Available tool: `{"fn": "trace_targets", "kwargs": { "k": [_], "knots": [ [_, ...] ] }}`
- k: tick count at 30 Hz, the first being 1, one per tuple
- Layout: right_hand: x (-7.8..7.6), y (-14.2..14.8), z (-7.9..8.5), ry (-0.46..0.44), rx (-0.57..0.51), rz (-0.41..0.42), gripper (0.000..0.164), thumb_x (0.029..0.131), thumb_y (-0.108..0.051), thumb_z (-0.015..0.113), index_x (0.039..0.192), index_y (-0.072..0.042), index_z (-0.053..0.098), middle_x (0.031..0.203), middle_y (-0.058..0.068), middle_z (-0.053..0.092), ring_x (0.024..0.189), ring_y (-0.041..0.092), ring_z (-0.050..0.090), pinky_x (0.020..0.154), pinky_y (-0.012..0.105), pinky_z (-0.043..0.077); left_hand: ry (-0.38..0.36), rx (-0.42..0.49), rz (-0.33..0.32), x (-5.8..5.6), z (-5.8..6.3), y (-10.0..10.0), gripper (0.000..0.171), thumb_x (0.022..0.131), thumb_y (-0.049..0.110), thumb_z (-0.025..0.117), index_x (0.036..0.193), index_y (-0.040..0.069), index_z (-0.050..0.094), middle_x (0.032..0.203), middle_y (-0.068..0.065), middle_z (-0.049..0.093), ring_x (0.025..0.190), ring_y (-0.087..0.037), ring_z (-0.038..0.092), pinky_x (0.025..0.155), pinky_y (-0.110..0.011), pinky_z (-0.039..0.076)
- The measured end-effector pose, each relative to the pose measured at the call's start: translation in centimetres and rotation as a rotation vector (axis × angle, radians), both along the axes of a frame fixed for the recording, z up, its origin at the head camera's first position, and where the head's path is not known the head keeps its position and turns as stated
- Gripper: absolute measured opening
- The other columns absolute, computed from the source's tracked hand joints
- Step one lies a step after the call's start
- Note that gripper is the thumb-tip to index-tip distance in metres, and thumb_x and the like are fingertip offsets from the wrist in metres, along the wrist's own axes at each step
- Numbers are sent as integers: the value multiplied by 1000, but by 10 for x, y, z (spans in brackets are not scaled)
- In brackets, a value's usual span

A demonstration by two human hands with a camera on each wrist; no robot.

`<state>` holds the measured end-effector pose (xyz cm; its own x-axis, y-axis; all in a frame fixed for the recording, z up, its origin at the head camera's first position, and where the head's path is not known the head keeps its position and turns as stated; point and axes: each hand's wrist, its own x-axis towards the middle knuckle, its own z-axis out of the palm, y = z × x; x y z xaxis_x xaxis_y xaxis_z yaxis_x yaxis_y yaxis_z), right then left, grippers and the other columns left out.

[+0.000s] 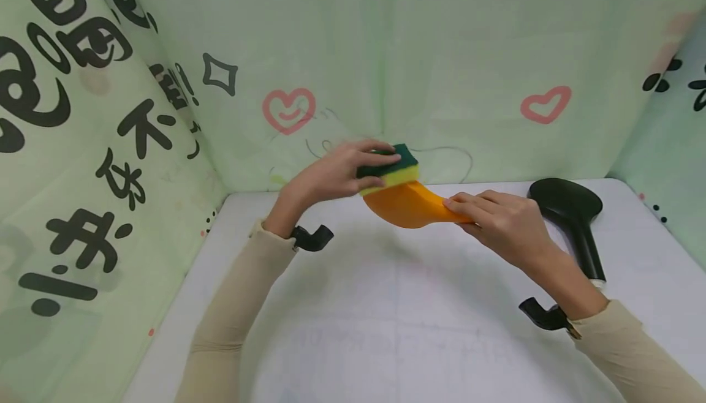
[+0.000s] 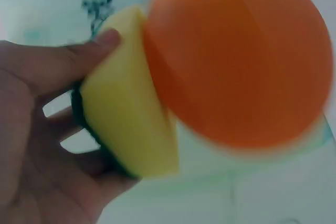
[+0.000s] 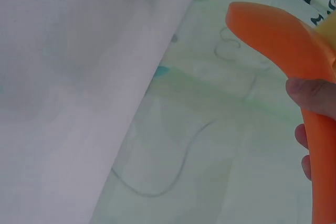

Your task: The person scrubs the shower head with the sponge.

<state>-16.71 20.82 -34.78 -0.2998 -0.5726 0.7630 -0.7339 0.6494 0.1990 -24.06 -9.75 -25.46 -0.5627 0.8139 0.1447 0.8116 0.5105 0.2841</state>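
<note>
My left hand (image 1: 341,171) holds a sponge (image 1: 401,174) with a dark green scouring face and a yellow body. Its thumb and fingers grip opposite edges of the sponge in the left wrist view. The yellow side lies against the rounded head of an orange plastic scoop (image 1: 405,208). That scoop is held up above the table, its handle gripped by my right hand (image 1: 504,224). In the right wrist view the thumb (image 3: 310,95) lies along the handle, with fingertips showing round the far side. The scoop's inside is hidden in the head view.
A dark, long-handled thing with a rounded head (image 1: 567,198) lies at the right back of the white table (image 1: 386,329), partly behind my right wrist. Pale green printed sheets (image 1: 469,35) hang behind and at both sides. Each wrist carries a black mount (image 1: 313,239).
</note>
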Motion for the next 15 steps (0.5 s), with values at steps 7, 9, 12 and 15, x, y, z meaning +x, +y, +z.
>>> {"fn": "trace_targets", "kwargs": {
  "k": [7, 9, 12, 15],
  "knots": [
    [-4, -6, 1, -20, 45, -23, 57, 103, -49, 39, 120, -8, 75, 98, 11, 77, 73, 31, 71, 54, 41, 58, 47, -38, -4, 2, -1, 8, 47, 102, 21, 64, 148, 12, 54, 154, -12, 46, 141, -28, 45, 115, -33, 40],
    [-4, -2, 3, -28, 36, -34, 59, 102, -51, 38, 120, -8, 75, 98, 11, 77, 73, 31, 71, 54, 43, 58, 22, 47, 21, -2, -6, -5, 47, 102, 21, 65, 147, 11, 55, 152, -12, 48, 140, -27, 46, 114, -32, 41],
    [-1, 3, 4, -38, 10, -19, 60, 103, -53, 38, 115, -7, 75, 96, 11, 77, 73, 30, 72, 55, 44, 58, 124, 25, 46, 6, -10, -5, 47, 101, 20, 66, 146, 12, 57, 152, -12, 49, 139, -28, 47, 114, -34, 41],
    [-2, -1, 6, -69, 35, -5, 50, 99, -46, 50, 112, -4, 73, 94, 12, 77, 73, 30, 72, 58, 43, 60, 358, -150, 21, 26, -9, 15, 46, 101, 26, 65, 145, 15, 58, 151, -12, 50, 135, -29, 50, 113, -37, 42]
  ]
}}
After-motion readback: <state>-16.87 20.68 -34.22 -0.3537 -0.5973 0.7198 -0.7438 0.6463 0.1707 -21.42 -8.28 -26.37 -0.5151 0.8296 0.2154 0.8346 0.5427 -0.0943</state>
